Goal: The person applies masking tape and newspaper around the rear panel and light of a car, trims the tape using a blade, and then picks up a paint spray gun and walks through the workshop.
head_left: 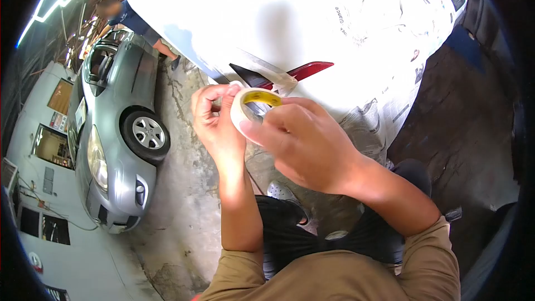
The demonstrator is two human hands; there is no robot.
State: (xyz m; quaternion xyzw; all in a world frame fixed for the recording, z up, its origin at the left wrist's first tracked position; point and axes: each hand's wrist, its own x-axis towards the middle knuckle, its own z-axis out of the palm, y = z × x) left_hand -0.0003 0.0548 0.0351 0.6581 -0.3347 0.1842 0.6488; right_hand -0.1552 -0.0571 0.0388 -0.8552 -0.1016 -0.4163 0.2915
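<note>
A roll of masking tape (239, 113), white outside with a yellow core, is gripped by my right hand (312, 142), whose fingers reach into the ring. My left hand (218, 125) is closed beside it, with thumb and forefinger pinched at the loose end of the tape. Just beyond my hands, a red and black tail light (313, 70) lies in the white car body (223, 17). A translucent strip of tape (262, 66) crosses the light, and its crumpled end hangs near the roll.
Printed newspaper (384, 72) covers the car body to the right and hangs down its side. A silver car (123, 72) stands on the left, with another person (136, 22) behind it. Stained concrete floor (184, 189) lies between the cars, below my hands.
</note>
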